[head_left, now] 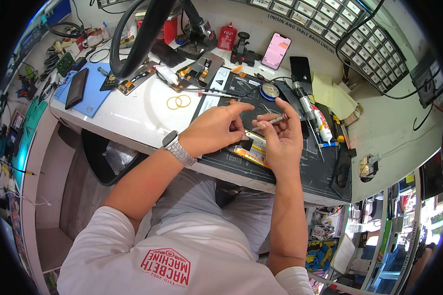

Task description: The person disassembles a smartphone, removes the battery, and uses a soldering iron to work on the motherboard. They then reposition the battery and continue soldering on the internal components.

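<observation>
In my right hand, a slim pale pen-like tool is pinched between thumb and fingers, its end angled toward my left hand. My left hand wears a watch at the wrist. Its index finger stretches over the mat while thumb and other fingertips press together low by the work; whatever lies between them is hidden. Under both hands is a flat piece with a yellow, orange and white label, like a phone battery, on the black work mat. My hands partly cover it.
Behind my hands are a round blue-rimmed tin and tweezers. To the right lie a black-and-silver tool, a white-and-red tube and yellow paper. A lit phone leans at the back. Rubber bands lie left.
</observation>
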Available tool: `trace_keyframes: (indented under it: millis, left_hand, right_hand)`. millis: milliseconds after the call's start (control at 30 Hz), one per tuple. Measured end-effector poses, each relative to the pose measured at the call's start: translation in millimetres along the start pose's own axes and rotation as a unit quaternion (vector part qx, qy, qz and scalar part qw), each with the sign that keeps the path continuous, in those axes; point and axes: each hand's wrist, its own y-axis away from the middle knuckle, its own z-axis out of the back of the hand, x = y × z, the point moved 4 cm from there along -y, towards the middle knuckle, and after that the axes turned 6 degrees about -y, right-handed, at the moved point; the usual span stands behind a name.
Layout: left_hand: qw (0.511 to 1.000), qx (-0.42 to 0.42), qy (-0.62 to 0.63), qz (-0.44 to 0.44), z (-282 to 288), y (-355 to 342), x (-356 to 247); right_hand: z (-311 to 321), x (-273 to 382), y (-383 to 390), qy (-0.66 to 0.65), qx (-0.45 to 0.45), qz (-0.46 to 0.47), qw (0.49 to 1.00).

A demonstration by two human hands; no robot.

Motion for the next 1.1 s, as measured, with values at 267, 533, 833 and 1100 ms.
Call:
trace_keyframes:
  millis: [267, 533, 833, 1100]
  left_hand:
    - [0.977, -0.054, -0.161, -0.129, -16, -2, 9]
    - [0.991, -0.042, -0.017, -0.129, -9, 0, 5]
    - [0.991, -0.046, -0.04, -0.123, -9, 1, 4]
    - [0.986, -0.08, -0.038, -0.141, -6, 2, 3]
  right_hand:
    - [4, 3, 0, -0.004, -0.021, 0.044, 0.999]
    - [3, 7, 1, -0.041, -0.045, 0.047, 0.997]
    - [1, 2, 0, -0.022, -0.01, 0.059, 0.998]
    - [-3, 9, -7, -0.005, -0.007, 0.07, 0.998]
